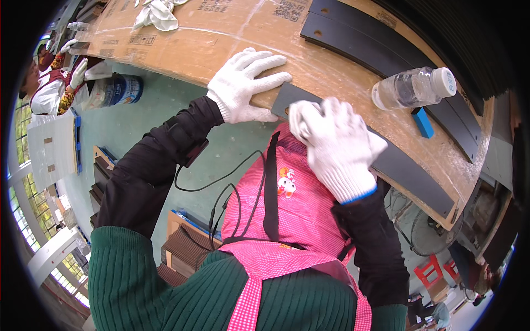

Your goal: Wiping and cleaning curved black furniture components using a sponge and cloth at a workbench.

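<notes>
A long dark grey board [411,176] lies along the near edge of the table, with a small hole near its left end. My left hand [243,83], in a white knitted glove, is open at that end, its fingers spread over the table edge and the board's corner. On top of the board, my right hand [339,146], gloved the same way, is closed on what looks like a bunched white cloth [303,118]. The glove and cloth are so alike that their border is hard to make out.
More dark boards [353,41] lie across the cardboard-covered table [221,33]. A clear bottle [406,88] with a white cap and a blue block [423,122] stand right of my hands. White gloves or cloth [157,14] lie far left. Another person [52,91] works beyond a bucket [124,89].
</notes>
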The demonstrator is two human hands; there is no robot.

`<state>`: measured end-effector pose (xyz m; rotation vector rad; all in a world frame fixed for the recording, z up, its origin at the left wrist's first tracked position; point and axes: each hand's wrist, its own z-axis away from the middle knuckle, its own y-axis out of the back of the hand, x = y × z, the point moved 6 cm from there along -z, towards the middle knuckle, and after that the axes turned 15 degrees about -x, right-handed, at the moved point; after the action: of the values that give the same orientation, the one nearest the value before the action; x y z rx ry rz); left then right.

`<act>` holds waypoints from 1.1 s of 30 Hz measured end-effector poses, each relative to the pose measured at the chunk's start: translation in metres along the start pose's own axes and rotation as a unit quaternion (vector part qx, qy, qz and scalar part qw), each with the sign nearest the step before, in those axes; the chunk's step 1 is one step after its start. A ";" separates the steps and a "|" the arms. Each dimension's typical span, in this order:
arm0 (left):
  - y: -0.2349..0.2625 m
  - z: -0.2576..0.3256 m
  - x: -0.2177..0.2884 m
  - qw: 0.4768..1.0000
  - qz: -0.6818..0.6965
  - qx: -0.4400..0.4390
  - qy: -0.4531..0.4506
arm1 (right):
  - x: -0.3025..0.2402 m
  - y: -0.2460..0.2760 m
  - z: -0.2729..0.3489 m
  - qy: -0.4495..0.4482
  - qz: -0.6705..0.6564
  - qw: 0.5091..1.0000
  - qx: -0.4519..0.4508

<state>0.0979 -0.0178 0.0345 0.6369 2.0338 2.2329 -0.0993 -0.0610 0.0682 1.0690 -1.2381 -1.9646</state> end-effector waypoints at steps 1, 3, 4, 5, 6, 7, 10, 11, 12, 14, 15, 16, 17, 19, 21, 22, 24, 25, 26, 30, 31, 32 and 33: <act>-0.002 0.000 -0.001 1.000 -0.002 0.000 0.000 | -0.006 -0.002 -0.012 -0.002 -0.014 1.000 -0.021; -0.004 -0.007 0.001 1.000 -0.016 0.008 -0.013 | -0.012 -0.012 -0.030 0.010 -0.004 0.999 0.037; -0.003 -0.006 0.000 1.000 -0.013 0.015 -0.014 | -0.020 -0.007 -0.040 0.008 -0.025 1.000 0.001; -0.004 -0.006 0.001 1.000 -0.015 0.015 -0.017 | -0.019 -0.007 -0.038 0.006 -0.024 1.000 0.004; -0.005 -0.007 0.001 1.000 -0.016 0.010 -0.011 | -0.020 -0.007 -0.034 0.023 -0.038 0.999 0.025; -0.009 -0.009 0.000 1.000 -0.014 0.003 -0.007 | -0.018 -0.009 -0.029 0.038 -0.052 0.997 0.046; -0.006 -0.001 -0.001 1.000 0.000 -0.019 0.008 | 0.006 -0.008 0.017 -0.024 -0.044 0.998 0.024; -0.003 0.006 -0.003 1.000 -0.006 -0.022 0.016 | 0.016 -0.006 0.030 -0.047 -0.060 0.997 0.029; 0.002 0.004 -0.002 1.000 -0.012 -0.013 0.013 | 0.027 -0.004 0.038 -0.063 -0.039 0.996 0.052; 0.000 -0.002 0.004 1.000 -0.012 -0.008 -0.009 | 0.031 0.001 0.041 -0.074 -0.048 0.993 0.083; -0.001 0.001 0.003 1.000 -0.010 -0.011 -0.001 | 0.021 -0.006 0.031 -0.052 -0.010 0.996 0.076; 0.001 0.000 0.002 1.000 -0.010 -0.011 0.004 | 0.008 -0.001 0.016 -0.002 -0.014 0.996 0.086; -0.003 -0.009 0.005 1.000 -0.006 -0.007 -0.017 | 0.004 -0.008 -0.002 -0.002 -0.029 0.999 0.044; -0.003 -0.008 0.002 1.000 -0.024 -0.006 -0.003 | -0.014 -0.025 -0.041 -0.040 -0.076 0.995 0.045; -0.005 -0.006 -0.001 1.000 -0.024 -0.020 0.002 | -0.017 -0.020 -0.029 -0.016 -0.055 0.998 0.039; -0.005 -0.009 0.001 0.999 -0.023 -0.024 -0.003 | -0.018 -0.010 -0.022 0.005 -0.027 0.999 0.028; -0.003 -0.003 0.000 1.000 -0.019 -0.015 -0.006 | -0.008 -0.014 -0.012 -0.009 -0.031 0.999 -0.024; -0.002 -0.004 0.000 1.000 -0.020 -0.015 0.001 | -0.007 -0.013 -0.005 -0.014 -0.025 1.000 -0.004; -0.001 -0.004 0.001 1.000 -0.023 -0.012 -0.001 | -0.007 -0.013 -0.009 -0.002 -0.049 0.999 0.005; 0.000 -0.010 0.004 1.000 -0.019 -0.004 -0.005 | -0.019 -0.009 -0.033 0.015 0.013 0.999 0.036; -0.001 -0.008 0.003 1.000 -0.012 -0.006 -0.002 | -0.019 -0.006 -0.032 0.018 0.011 0.999 0.038; 0.000 -0.007 0.002 1.000 -0.015 -0.007 -0.002 | -0.016 -0.005 -0.028 0.006 -0.008 1.000 -0.007; 0.002 -0.004 -0.001 1.000 -0.018 -0.006 0.002 | -0.012 -0.008 -0.024 -0.007 -0.027 0.998 -0.052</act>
<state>0.0975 -0.0219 0.0359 0.5904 2.0141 2.2268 -0.0729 -0.0595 0.0588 1.0490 -1.1120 -2.0560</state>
